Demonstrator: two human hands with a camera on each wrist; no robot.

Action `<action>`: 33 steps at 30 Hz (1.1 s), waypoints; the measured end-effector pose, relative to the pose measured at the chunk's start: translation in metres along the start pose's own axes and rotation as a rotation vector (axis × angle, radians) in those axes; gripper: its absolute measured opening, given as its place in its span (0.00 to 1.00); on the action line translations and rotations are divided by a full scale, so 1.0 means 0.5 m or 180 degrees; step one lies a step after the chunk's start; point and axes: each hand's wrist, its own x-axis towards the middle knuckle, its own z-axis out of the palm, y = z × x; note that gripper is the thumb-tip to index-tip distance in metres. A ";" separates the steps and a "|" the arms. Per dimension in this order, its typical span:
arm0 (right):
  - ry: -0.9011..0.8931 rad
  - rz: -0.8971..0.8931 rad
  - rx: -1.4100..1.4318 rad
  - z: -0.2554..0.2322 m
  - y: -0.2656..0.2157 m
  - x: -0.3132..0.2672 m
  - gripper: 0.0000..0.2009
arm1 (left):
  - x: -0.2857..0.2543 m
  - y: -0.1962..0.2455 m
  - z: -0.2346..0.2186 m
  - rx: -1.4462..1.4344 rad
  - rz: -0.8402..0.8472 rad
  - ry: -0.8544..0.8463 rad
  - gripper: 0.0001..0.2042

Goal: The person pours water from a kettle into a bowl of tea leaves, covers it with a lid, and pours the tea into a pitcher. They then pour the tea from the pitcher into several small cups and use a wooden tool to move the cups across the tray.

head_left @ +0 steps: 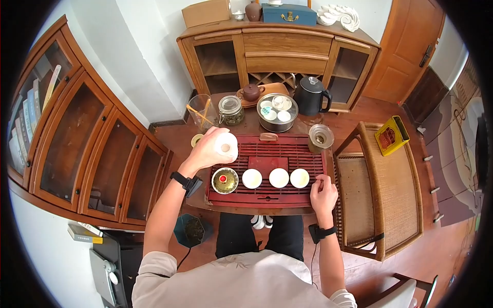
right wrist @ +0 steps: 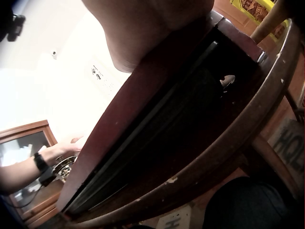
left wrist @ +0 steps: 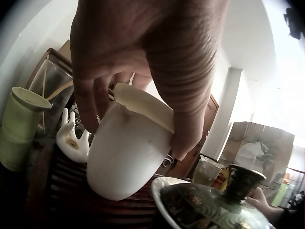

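My left hand [head_left: 206,150] grips a white pitcher [left wrist: 128,152] by its rim, fingers on one side and thumb on the other. In the left wrist view the pitcher hangs tilted over the slatted red tea tray [head_left: 267,197]. Just below it stands a lidded gaiwan [head_left: 225,180] with a green patterned lid. A white cup [head_left: 251,178], a second cup [head_left: 279,178] and a third cup [head_left: 299,178] stand in a row to its right, with pale liquid inside. My right hand [head_left: 324,194] rests at the tray's right edge, fingers loosely curled, holding nothing.
Behind the tray are a glass jar [head_left: 231,110], a steel pot [head_left: 277,120] with cups inside, a black kettle [head_left: 312,97] and a brown teapot [head_left: 251,92]. A glass strainer cup [head_left: 320,138] stands by the right corner. A rattan cart [head_left: 403,190] stands right of the table.
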 end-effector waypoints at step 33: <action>-0.0004 0.0008 0.0050 0.002 0.007 -0.004 0.07 | -0.070 0.022 -0.134 -0.0012 -0.0277 0.0382 0.38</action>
